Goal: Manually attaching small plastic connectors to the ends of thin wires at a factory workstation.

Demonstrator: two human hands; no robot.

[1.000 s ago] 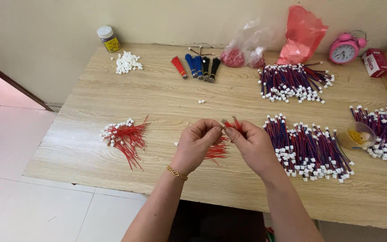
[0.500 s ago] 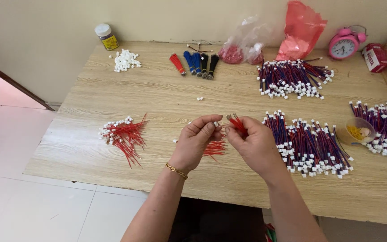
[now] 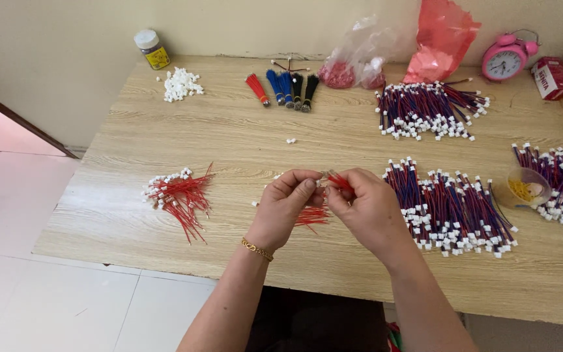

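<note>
Both hands have stayed together over the table (image 3: 164, 130) mid-front w/ barely any shift vs a sec ago, so same wire still being worked. Left hand (image 3: 286, 208) pinches a small white connector at its fingertips; right hand (image 3: 366, 212) grips a few red wires (image 3: 339, 180), tips meeting the left's. More red wires lie just under the hands; finished red bundle (image 3: 177, 195) sits well to the left, red-blue bundles (image 3: 451, 208) just right.
</note>
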